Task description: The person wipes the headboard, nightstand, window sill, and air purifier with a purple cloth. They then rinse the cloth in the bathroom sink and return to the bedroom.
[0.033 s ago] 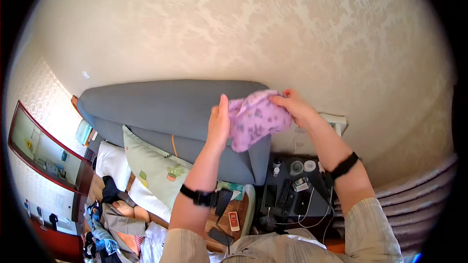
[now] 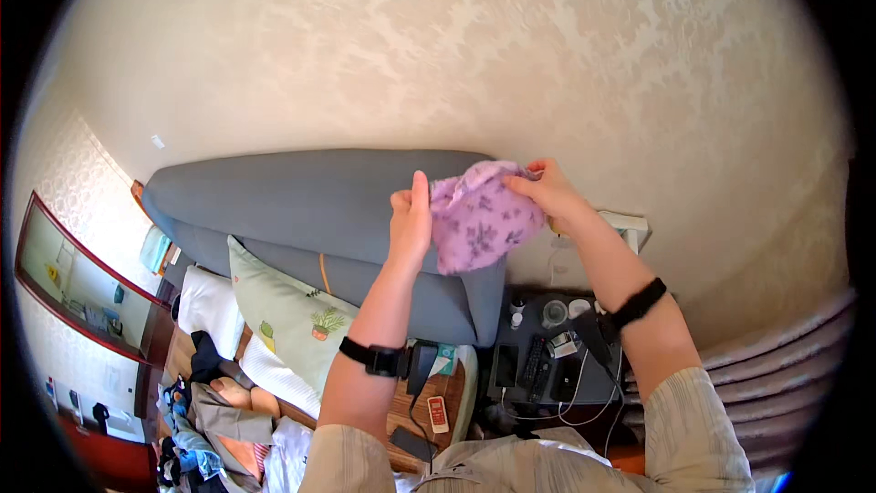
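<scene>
Gripping the purple patterned cloth (image 2: 488,226) at its ten o'clock edge in the head view, the left hand (image 2: 412,226) faces the right hand (image 2: 558,203), which pinches it at two o'clock. The cloth hangs before the grey headboard (image 2: 310,194) and looks light, soft and floppy; those two edges seem the surest hold.

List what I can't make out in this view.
- Left hand, head view: its own back hides most fingers, so its grip is unclear.
- Purple cloth, head view: its near side hides the far side.
- Clothes pile, head view: cut off by the lower edge.
- Black remote, head view: buttons too small to tell apart.
</scene>
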`<move>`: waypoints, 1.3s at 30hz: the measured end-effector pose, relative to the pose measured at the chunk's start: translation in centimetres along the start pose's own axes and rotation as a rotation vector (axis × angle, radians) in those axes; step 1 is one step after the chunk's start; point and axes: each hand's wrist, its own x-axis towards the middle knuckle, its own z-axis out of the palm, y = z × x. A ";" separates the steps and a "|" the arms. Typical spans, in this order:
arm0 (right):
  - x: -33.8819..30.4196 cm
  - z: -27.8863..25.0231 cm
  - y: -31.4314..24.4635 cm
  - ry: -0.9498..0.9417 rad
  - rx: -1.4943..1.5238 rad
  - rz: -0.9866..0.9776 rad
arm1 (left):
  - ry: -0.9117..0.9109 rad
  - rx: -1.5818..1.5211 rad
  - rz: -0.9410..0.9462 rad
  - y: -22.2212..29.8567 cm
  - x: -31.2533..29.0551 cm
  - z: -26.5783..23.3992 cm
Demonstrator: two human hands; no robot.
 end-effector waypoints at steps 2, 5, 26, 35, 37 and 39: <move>1.1 0.6 1.1 0.237 -0.404 -0.189 | 0.153 0.234 0.289 0.0 0.8 1.5; 1.2 3.4 3.7 0.404 -0.577 -0.804 | 0.131 0.402 0.936 -3.0 0.5 2.5; -0.5 21.4 9.7 -0.094 -1.569 -1.234 | 0.149 0.038 0.468 -26.9 -1.8 -8.6; 4.5 32.4 10.3 -0.323 -1.944 -1.573 | 0.302 0.006 0.288 -33.0 -1.2 -17.5; 5.9 36.7 9.6 -0.325 -1.883 -1.623 | 0.323 -0.008 0.278 -34.1 -0.7 -19.3; 7.1 41.5 8.9 -0.343 -1.879 -1.643 | 0.333 -0.010 0.225 -35.3 -0.2 -21.2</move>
